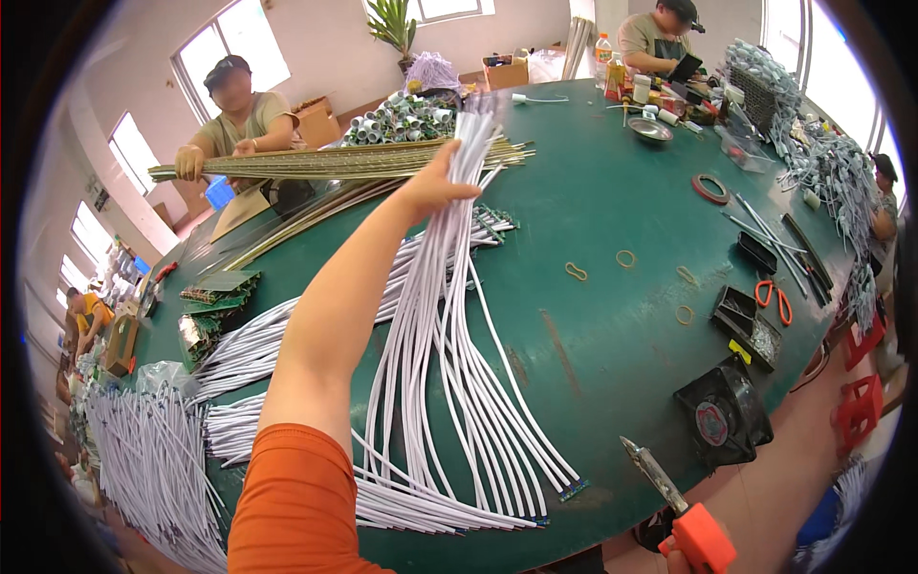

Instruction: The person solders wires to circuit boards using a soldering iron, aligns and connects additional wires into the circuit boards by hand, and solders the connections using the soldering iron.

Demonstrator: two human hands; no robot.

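My left arm, in an orange sleeve, stretches across the green table (612, 230). The left hand (438, 184) is closed around the upper part of a bundle of white cables (416, 354); its top end is blurred. The cables fan out toward me, and small green circuit boards (574, 491) show at their near ends. At the lower right, my right hand (677, 561) grips a soldering iron (703, 539) with an orange-red handle, its metal tip pointing up and left. Only a bit of that hand shows. More white cables (239, 430) lie beneath and left of my arm.
Across the table a co-worker (239, 115) holds long thin strips (335, 165). Another person (655, 43) sits at the far right. A black fan (724, 411), black trays (746, 325), orange-handled scissors (773, 301), a tape roll (710, 188) and rubber bands (625, 258) lie rightward. Boards (220, 292) are stacked left.
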